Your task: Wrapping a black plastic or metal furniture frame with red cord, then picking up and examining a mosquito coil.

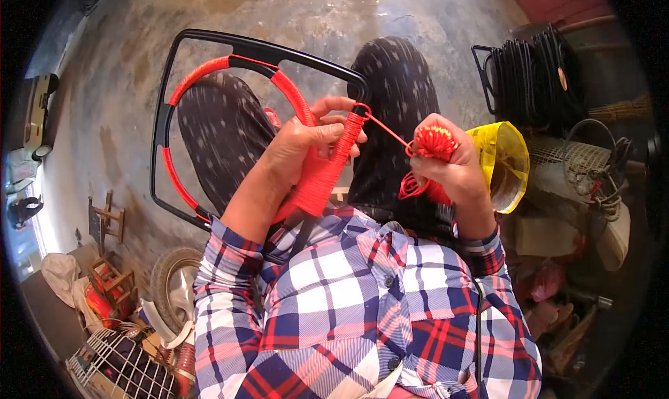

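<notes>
Across my lap lies a black frame (162, 120) with rounded corners and a round hoop (201, 73) inside it. Tight turns of red cord cover parts of the hoop and a long stretch (322, 183) of the frame's near right side. Around that wrapped side my left hand (293, 144) is closed, thumb on top, close to a cord loop at the upper end of the turns. My right hand (461, 167) grips a thick bundle of red cord (435, 141). A taut strand (389, 131) runs from the loop to this bundle, and loose coils hang below my fist.
Beside my right knee stands a yellow bag-like container (496, 155). Several black frames (523, 68) are stacked at the far right. A wheel (174, 277), a small wooden stool (111, 284) and a white wire rack (122, 361) lie at the lower left. The floor (279, 12) is stained concrete.
</notes>
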Available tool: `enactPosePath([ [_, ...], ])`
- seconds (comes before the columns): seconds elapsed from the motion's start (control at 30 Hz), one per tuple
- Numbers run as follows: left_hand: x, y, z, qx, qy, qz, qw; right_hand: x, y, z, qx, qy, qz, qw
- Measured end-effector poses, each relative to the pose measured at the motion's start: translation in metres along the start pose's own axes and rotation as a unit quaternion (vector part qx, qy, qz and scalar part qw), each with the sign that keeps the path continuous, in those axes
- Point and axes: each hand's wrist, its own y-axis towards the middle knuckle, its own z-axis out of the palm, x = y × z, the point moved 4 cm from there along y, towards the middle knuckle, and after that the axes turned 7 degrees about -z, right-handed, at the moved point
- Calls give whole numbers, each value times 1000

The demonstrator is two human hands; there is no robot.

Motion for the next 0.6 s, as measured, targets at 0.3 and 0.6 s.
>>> enactPosePath([
  [0.3,1,3,-9,-2,-16,-34,999,3,-8,5,4,161,-48,986],
  [0.6,2,5,-22,-51,5,-9,999,38,-27,-125,-240,-1,-104,965],
])
